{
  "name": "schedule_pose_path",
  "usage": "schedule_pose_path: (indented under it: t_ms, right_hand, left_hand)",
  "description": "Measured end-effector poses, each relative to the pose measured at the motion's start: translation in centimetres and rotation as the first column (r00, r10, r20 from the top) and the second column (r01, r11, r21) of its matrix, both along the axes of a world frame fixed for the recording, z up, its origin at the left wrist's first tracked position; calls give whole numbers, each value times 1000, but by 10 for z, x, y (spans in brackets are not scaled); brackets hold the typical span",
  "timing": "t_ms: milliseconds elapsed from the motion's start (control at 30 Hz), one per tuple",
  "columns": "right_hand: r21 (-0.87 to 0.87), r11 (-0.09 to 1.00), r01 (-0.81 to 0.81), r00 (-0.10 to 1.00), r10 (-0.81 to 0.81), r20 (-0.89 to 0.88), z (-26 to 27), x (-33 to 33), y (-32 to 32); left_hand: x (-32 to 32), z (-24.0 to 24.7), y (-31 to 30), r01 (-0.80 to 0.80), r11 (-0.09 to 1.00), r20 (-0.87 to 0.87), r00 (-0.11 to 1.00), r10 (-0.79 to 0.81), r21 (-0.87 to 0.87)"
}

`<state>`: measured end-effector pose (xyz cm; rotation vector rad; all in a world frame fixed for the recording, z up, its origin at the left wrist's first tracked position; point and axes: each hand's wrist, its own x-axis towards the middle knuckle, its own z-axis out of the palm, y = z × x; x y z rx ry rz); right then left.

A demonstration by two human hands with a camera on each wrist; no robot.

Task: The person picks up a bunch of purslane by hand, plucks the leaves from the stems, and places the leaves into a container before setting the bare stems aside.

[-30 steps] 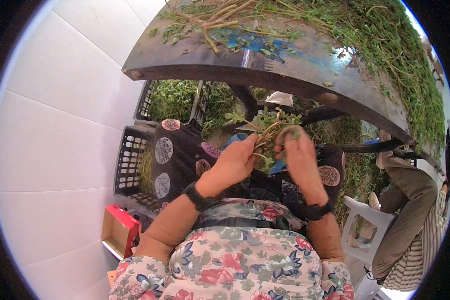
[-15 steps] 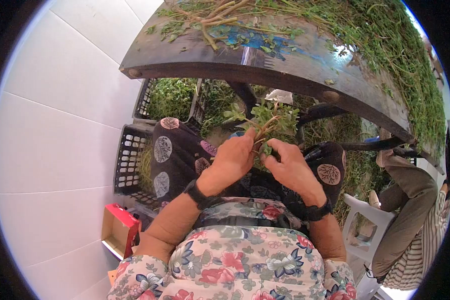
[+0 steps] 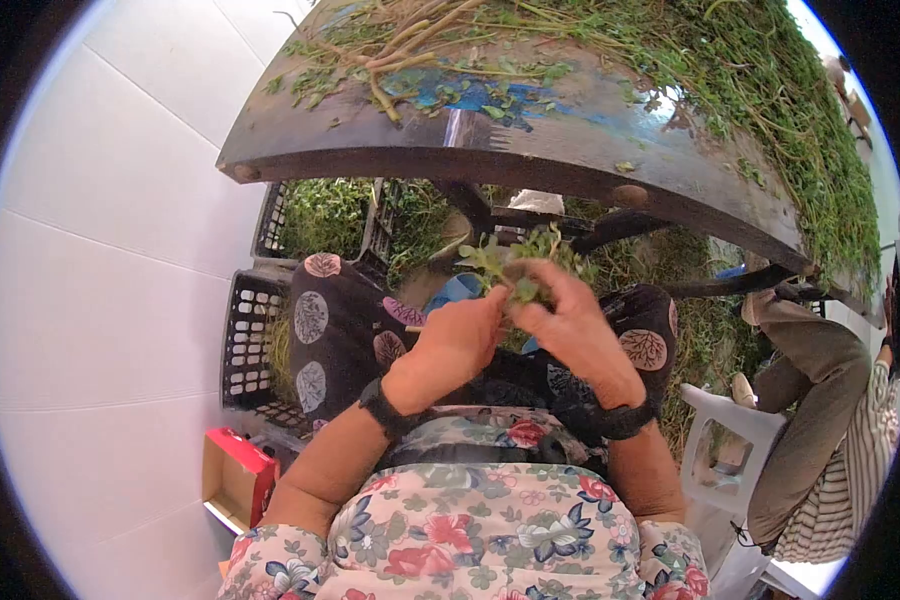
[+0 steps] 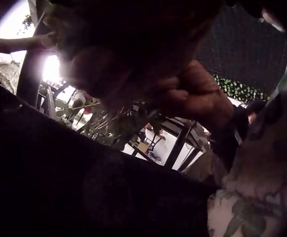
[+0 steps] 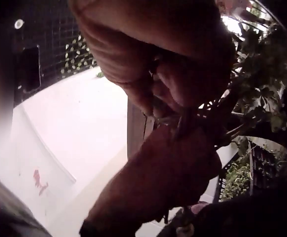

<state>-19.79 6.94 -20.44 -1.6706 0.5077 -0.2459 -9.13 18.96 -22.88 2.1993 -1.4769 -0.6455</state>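
A small bunch of leafy green sprigs (image 3: 485, 260) is held above the lap. My left hand (image 3: 448, 345) grips it by the thin stems, thumb uppermost. Close against those fingertips, my right hand (image 3: 580, 325) reaches over the bunch, blurred, with a few leaves at its thumb and fingers. In the right wrist view, the curled fingers of the right hand (image 5: 148, 44) pinch at the stems just above the left hand (image 5: 158, 170). The left wrist view is dark, and the held stems are mostly hidden there.
Cut greens and bare stalks (image 3: 400, 55) lie on the table (image 3: 390, 140) ahead. Black crates (image 3: 245, 345) of greens stand at left, near a red box (image 3: 258, 462). To the right are a white stool (image 3: 735, 430) and another person's leg (image 3: 815, 390).
My right hand first came in from the right to the stems below the bunch, then moved up over it. The left hand keeps its grip. The head view has shifted slightly.
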Motion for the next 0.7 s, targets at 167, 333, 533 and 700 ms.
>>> schedule_pose_path:
  t_ms: [167,333,533,700]
  right_hand:
    - [142,984,112,994,-110,-20,7,-7,-10]
    - [250,945,210,978,-207,-36,7,-21,-25]
    - [-630,776,40,998,-59,-9,-23,-29,-31]
    - [-716,665,213,968,-245,61,-33,-27,-32]
  left_hand:
    - [5,-6,3,4,999,29,1000,-3,-48]
    - [9,-6,5,27,987,24,999,-23,-162]
    - [10,3,5,27,991,8,1000,-26,-130]
    - [5,4,5,55,996,6,999,-54,-71]
